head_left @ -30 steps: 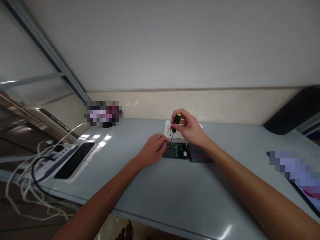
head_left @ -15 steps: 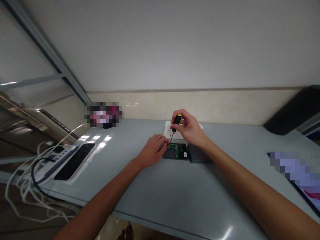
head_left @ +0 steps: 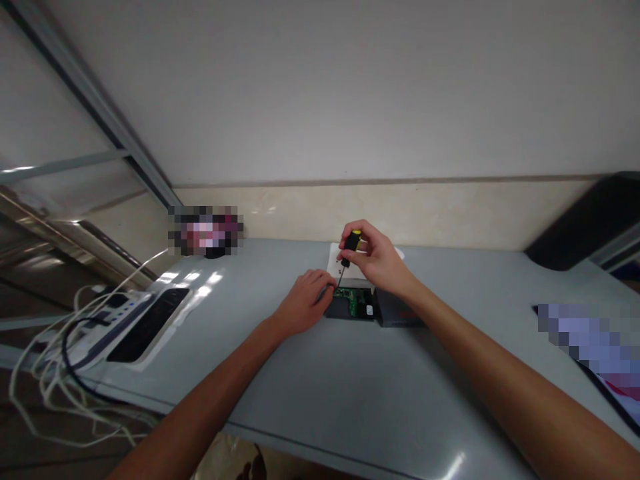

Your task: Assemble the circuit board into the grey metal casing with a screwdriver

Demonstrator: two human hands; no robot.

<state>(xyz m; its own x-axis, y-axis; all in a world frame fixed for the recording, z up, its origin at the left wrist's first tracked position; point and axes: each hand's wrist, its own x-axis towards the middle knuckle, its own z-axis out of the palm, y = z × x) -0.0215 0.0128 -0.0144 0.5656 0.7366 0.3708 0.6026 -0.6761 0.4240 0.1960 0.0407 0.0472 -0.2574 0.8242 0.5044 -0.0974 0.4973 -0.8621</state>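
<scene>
A black-and-yellow screwdriver (head_left: 352, 248) is gripped in my right hand (head_left: 375, 257), its shaft slanting down to the upper left part of a green circuit board (head_left: 356, 300). The board sits in a dark, flat casing (head_left: 340, 308). My left hand (head_left: 306, 301) is at the casing's left end, fingers bent together around that edge; part of the casing is hidden under them. Right of the board lies a dark grey box or cover (head_left: 395, 312), partly beneath my right forearm. Behind them is a white sheet (head_left: 334, 257) with small dark spots or pieces on it.
On the left of the grey table (head_left: 300, 393) are a power strip (head_left: 117, 317), a black phone-like slab (head_left: 150, 325) and tangled white cables (head_left: 45, 373). A blurred-out object stands at the back left, another lies at right. A black cylindrical object (head_left: 590, 220) is at back right.
The screwdriver handle and my right hand have shifted very slightly left and down. My left hand stays at the casing's edge.
</scene>
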